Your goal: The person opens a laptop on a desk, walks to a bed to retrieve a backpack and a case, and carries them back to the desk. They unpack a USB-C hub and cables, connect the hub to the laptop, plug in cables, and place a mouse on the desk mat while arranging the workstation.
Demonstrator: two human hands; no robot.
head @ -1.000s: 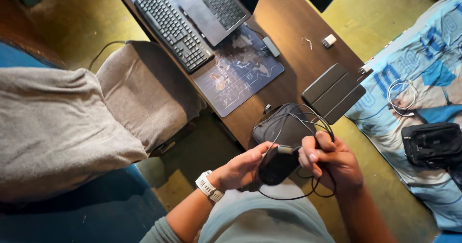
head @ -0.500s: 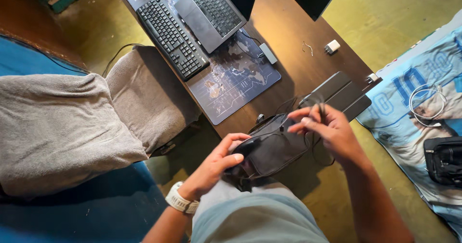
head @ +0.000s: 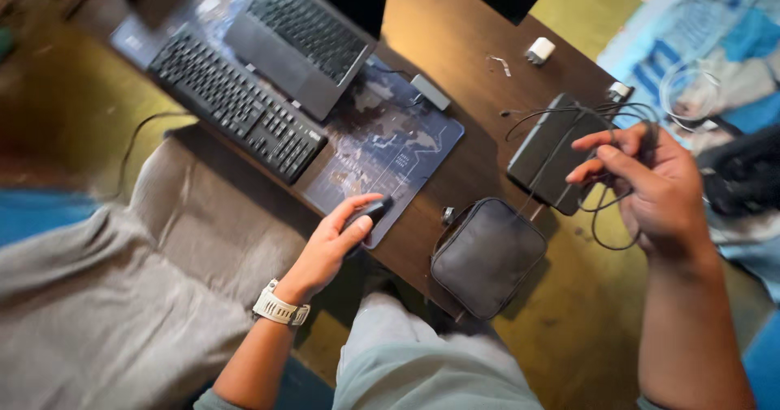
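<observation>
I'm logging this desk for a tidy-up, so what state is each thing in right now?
Left hand: on a dark mouse at the desk mat's edge.
Right hand: holding a loose black cable above the desk.
Grey pouch: lying at the desk edge; cannot tell if zipped.
Laptop: open.
Keyboard: flat on the mat.
Tablet case: closed, flat.
White charger: lying loose, no cable visible.

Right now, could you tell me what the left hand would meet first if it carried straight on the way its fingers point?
The left hand, resting on a dark mouse, points up-right along the desk mat. It would probably cross the mat and meet the small grey adapter first, though depth is uncertain.
</observation>
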